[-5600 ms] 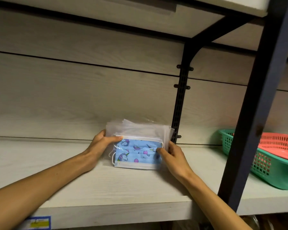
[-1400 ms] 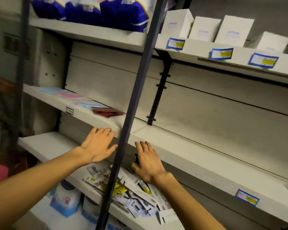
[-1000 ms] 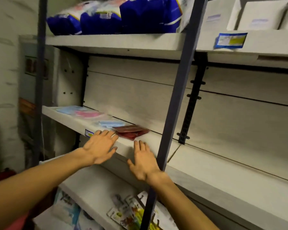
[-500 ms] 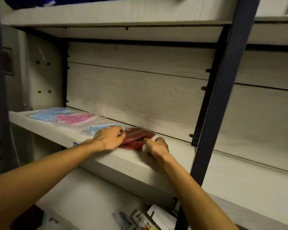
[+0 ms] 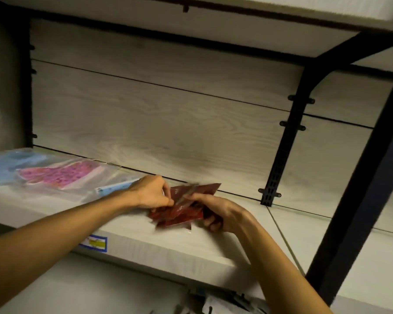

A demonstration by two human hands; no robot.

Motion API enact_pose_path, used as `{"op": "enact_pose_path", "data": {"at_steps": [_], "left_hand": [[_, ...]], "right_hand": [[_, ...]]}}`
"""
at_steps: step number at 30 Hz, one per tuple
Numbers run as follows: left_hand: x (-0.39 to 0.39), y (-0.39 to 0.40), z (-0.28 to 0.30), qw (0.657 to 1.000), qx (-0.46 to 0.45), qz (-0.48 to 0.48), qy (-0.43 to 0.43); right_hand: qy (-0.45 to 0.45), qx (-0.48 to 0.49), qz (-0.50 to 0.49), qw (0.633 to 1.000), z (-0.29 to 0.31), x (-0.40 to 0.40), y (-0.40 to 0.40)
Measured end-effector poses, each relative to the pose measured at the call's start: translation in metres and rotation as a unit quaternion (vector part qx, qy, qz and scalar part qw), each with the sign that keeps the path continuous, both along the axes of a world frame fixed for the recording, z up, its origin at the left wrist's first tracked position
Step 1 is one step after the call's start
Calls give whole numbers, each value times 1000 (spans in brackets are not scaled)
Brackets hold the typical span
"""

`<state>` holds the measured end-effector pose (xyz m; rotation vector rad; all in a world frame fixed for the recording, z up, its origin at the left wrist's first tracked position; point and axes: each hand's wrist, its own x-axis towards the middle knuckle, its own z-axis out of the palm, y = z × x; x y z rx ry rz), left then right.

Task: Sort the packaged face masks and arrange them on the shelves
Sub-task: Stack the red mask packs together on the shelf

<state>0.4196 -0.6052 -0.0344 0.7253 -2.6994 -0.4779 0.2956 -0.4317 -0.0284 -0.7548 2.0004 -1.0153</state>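
A loose bunch of dark red mask packets (image 5: 179,214) lies on the pale wooden shelf (image 5: 168,248). My left hand (image 5: 149,192) pinches the packets' upper left side. My right hand (image 5: 216,211) curls around their right side from below. The packets are fanned and partly blurred. To the left on the same shelf lie a pink mask in a clear bag (image 5: 59,174), a light blue mask in a clear bag (image 5: 11,164) and another blue-edged packet (image 5: 114,186), half hidden behind my left wrist.
A black shelf bracket (image 5: 281,141) runs up the back panel on the right. A dark metal post (image 5: 359,200) crosses the right foreground. A blue and yellow price label (image 5: 95,242) sits on the shelf's front edge. Small packets (image 5: 213,304) lie on the shelf below.
My hands left the unicorn mask stack and moved along the shelving to the red packets. Half a second ago they rested on the packets; now both grip them.
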Motion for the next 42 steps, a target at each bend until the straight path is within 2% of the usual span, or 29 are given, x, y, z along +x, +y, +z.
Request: {"op": "enact_pose_path", "data": {"at_steps": [2,4,5,7,8,10,11,14,16,17,21,24,27,30,34,37,40,42], "left_hand": [[-7,-8,2,997,64,-29,-21],[-14,-11,7,991,118,-50,-38],[-19,-13,11,992,113,-51,-17],[-33,-14,13,993,42,4,107],[-38,-13,11,981,20,42,189],[-48,-9,0,944,44,69,320],[-53,-9,-8,932,85,54,347],[-66,-4,-23,905,276,-27,324],[-71,-3,-21,854,410,-66,312],[-73,-3,-20,837,447,-88,304],[-72,-4,-18,819,476,-161,278],[-68,-4,-18,817,480,-158,276],[-64,-5,-19,809,510,-149,254],[-64,-1,-19,785,559,-148,222],[-64,-2,-18,729,634,-156,203],[-64,-4,-18,720,648,-129,215],[-67,-5,-19,729,628,-93,255],[-70,-6,-20,729,623,-70,275]], "right_hand": [[24,-10,-32,999,-5,1,-7],[-8,-63,-47,997,-11,-3,-9],[-34,-92,-51,994,-12,-5,-7],[-84,-146,-53,984,-12,-12,-2],[-108,-175,-67,976,-11,-15,1],[-112,-224,-119,961,-11,-23,6],[-88,-242,-150,955,-12,-26,9],[-15,-290,-186,939,-15,-33,12],[14,-318,-195,928,-17,-37,9],[27,-324,-200,924,-16,-37,8],[32,-332,-171,927,-19,-31,3],[37,-322,-141,935,-22,-26,5],[47,-312,-182,931,-20,-24,7],[27,-311,-205,928,-19,-24,10],[-30,-314,-190,930,-16,-30,15],[-35,-301,-177,936,-16,-31,15],[0,-315,-252,915,-16,-32,12],[20,-351,-336,874,-15,-38,16]]}}
